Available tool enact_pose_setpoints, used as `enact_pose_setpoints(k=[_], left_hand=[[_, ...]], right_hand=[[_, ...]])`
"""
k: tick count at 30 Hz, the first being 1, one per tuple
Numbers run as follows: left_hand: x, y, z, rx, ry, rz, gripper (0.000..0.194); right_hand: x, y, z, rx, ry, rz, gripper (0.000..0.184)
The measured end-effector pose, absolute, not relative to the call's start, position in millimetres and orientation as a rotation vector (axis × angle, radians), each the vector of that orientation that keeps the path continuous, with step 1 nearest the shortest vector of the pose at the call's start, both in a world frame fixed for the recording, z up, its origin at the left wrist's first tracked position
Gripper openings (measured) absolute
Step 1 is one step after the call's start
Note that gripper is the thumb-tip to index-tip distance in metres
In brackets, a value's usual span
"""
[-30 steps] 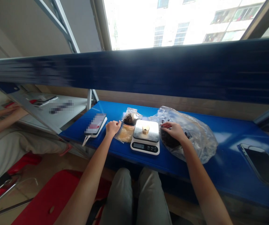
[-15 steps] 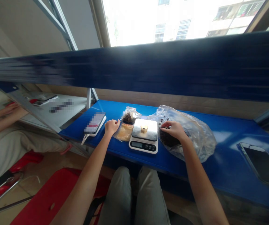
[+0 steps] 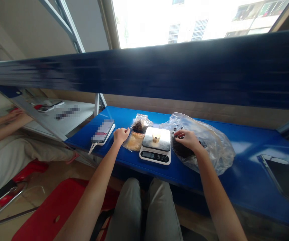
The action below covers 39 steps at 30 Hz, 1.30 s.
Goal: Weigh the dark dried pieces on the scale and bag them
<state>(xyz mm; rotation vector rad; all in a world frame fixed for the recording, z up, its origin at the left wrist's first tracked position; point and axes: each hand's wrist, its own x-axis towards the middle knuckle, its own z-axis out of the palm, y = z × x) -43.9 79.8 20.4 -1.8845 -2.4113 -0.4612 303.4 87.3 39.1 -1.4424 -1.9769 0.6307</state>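
My right hand [image 3: 187,139] reaches over the mouth of a large clear plastic bag [image 3: 217,147], its fingers pinched together at a heap of small dark pieces [image 3: 182,150]. Whatever lies between those fingertips is too small to make out. On the blue table, my left hand [image 3: 121,136] rests as a loose fist beside a flat packet of yellowish contents [image 3: 134,141]. Between the hands stands a white digital scale [image 3: 157,158] with a lit display. A small gold-coloured cup [image 3: 156,138] sits on its metal plate.
Behind the yellowish packet lies a clear bag of brown dried pieces [image 3: 139,124]. One phone [image 3: 104,130] with a white cable is at the left, another phone [image 3: 282,177] at the right. A blue shelf beam [image 3: 144,73] crosses above. At far left are another person's arms [image 3: 6,125].
The view has shifted slightly. My right fingers stay at the dark pieces, with only a small movement. The scale's display looks different, and my left hand has stayed in place.
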Motion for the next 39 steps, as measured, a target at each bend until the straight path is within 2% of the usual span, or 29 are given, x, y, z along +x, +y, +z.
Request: enact_pose_setpoints(k=[9, 25, 32, 39], left_hand=[[-42, 80, 22, -1.877, -2.433, -0.442, 0.054], [-40, 78, 24, -1.887, -2.424, -0.489, 0.054], [-41, 80, 21, -1.871, -2.430, -0.482, 0.054], [-39, 81, 22, -1.869, -2.447, -0.489, 0.054]], right_hand=[[304, 89, 37, -1.411, -1.971, 0.539, 0.018], [295, 86, 48, -1.358, -1.634, 0.434, 0.022], [269, 74, 52, -1.199, -1.495, 0.479, 0.028], [238, 61, 49, -0.984, -1.506, 0.576, 0.025]])
